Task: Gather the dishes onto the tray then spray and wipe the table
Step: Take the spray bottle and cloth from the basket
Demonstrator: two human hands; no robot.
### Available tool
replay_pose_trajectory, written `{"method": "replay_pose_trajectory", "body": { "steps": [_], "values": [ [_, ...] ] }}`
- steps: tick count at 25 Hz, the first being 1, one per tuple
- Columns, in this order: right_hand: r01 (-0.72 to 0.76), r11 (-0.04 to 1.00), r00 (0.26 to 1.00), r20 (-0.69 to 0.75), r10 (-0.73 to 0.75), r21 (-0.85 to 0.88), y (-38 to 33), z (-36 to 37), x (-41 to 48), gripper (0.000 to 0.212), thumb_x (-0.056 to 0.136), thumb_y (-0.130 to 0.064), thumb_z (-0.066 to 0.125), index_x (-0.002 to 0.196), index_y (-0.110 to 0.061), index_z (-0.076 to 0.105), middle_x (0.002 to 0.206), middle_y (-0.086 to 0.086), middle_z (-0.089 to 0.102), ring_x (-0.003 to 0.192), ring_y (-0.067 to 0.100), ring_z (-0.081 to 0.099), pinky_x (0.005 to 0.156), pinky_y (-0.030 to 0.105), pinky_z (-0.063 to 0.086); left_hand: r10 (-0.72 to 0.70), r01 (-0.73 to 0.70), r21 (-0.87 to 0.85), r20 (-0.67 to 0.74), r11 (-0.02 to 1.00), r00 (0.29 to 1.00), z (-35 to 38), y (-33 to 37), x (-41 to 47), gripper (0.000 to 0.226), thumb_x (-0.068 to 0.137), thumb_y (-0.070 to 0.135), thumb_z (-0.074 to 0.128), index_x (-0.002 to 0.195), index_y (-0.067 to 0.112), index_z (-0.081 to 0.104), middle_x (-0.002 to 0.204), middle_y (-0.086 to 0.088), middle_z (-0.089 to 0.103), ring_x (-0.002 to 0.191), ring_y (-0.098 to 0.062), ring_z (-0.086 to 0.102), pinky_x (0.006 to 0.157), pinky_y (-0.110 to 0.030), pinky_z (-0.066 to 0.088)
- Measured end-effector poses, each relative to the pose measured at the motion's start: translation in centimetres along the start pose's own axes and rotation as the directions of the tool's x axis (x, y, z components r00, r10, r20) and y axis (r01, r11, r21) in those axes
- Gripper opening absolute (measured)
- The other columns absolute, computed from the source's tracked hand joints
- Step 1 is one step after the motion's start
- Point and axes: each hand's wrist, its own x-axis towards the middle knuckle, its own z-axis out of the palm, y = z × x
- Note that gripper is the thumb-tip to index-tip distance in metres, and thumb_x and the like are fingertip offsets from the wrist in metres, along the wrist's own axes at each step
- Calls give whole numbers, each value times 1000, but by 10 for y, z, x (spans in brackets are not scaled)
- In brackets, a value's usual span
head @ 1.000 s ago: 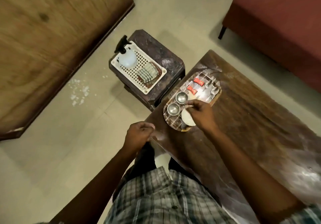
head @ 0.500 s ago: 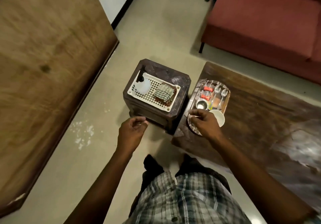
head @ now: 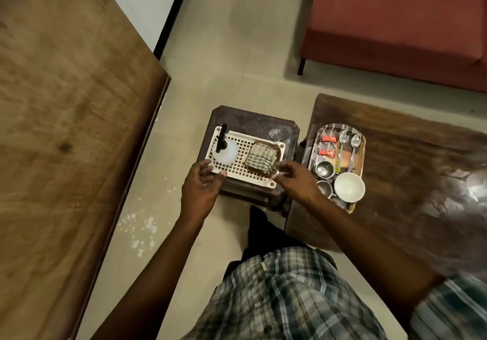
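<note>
Dishes (head: pixel 349 187) are gathered on the oval steel tray (head: pixel 363 139); spraying and wiping seemingly remain. Left hand (head: pixel 201 184) and right hand (head: pixel 296 179) are held open (nothing gripped)

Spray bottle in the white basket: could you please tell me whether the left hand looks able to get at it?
Probably yes: the open left hand is at the basket near corner, the spray bottle just beyond, nothing between.

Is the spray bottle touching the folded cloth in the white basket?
Apart. The head view shows several rows of bare grid of the white basket between the spray bottle and the folded cloth.
</note>
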Motion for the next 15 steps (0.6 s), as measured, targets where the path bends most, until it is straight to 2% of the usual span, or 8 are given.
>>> {"method": "replay_pose_trajectory", "body": {
  "steps": [1, 3, 5, 7, 9, 10, 12, 15],
  "values": [
    [-31, 999, 1000, 2, 31, -6, -6, 3, 12, 42, 94, -19, 79, 133, -16, 67, 128, 1, 72, 98, 17, 75, 83, 39, 65, -6, 6, 4, -16, 1000, 1000, 2, 2, 15, 50, 93, 31, 82, 138, 21, 62, 126, 6, 70, 109, -9, 71, 95, -29, 57],
    [-59, 997, 998, 15, 60, -40, -14, 9, 35, 50, 94, -17, 78, 141, -12, 62, 135, 5, 69, 100, 20, 74, 76, 32, 63, -6, 7, 23, -61, 1000, 998, 7, 2, 43, 52, 92, 30, 83, 138, 26, 59, 124, 20, 63, 103, 9, 68, 85, -13, 53],
    [-85, 990, 996, 9, 86, -115, -19, 16, 55, 53, 94, -17, 77, 144, -10, 60, 136, 9, 69, 97, 19, 71, 69, 26, 58, 4, 0, 73, -61, 997, 998, 9, -3, 66, 59, 91, 16, 82, 143, 24, 55, 132, 16, 59, 100, 21, 64, 78, -2, 50],
    [-159, 978, 987, -9, 159, -133, -23, 27, 76, 55, 93, -15, 75, 145, -11, 58, 131, 13, 71, 92, 23, 71, 69, 32, 61, -12, 16, 166, -25, 986, 1000, 9, -15, 89, 64, 91, 7, 80, 148, 14, 53, 144, -2, 58, 114, 1, 67, 93, -16, 56],
    [-222, 972, 975, -42, 219, -71, -23, 39, 94, 60, 91, -13, 75, 147, -13, 54, 131, 16, 69, 102, 32, 74, 84, 48, 64, 32, -47, 302, 56, 952, 998, 7, -25, 108, 67, 89, 4, 79, 150, 8, 52, 146, -15, 57, 129, -30, 62, 107, -46, 55],
    [-225, 971, 973, -66, 221, -78, -22, 45, 104, 64, 89, -13, 77, 148, -13, 52, 134, 16, 67, 110, 34, 72, 92, 51, 62, 57, -92, 357, 108, 930, 993, 6, -31, 120, 70, 87, 2, 80, 151, 8, 51, 145, -17, 56, 132, -36, 59, 109, -53, 53],
    [-202, 963, 979, -73, 192, -177, -17, 53, 120, 69, 86, -19, 80, 148, -13, 49, 141, 14, 62, 125, 34, 64, 106, 50, 55, 82, -166, 414, 212, 895, 974, 4, -40, 145, 82, 82, 2, 84, 154, 10, 47, 149, -17, 52, 139, -36, 51, 114, -55, 49],
    [-156, 917, 987, -27, 158, -367, -4, 68, 136, 78, 83, -29, 83, 149, -14, 44, 155, 8, 47, 138, 33, 52, 113, 48, 48, 101, -292, 446, 405, 846, 909, 9, -49, 178, 109, 77, 24, 95, 165, 14, 31, 168, -14, 35, 155, -31, 34, 124, -44, 35]
  ]
}}
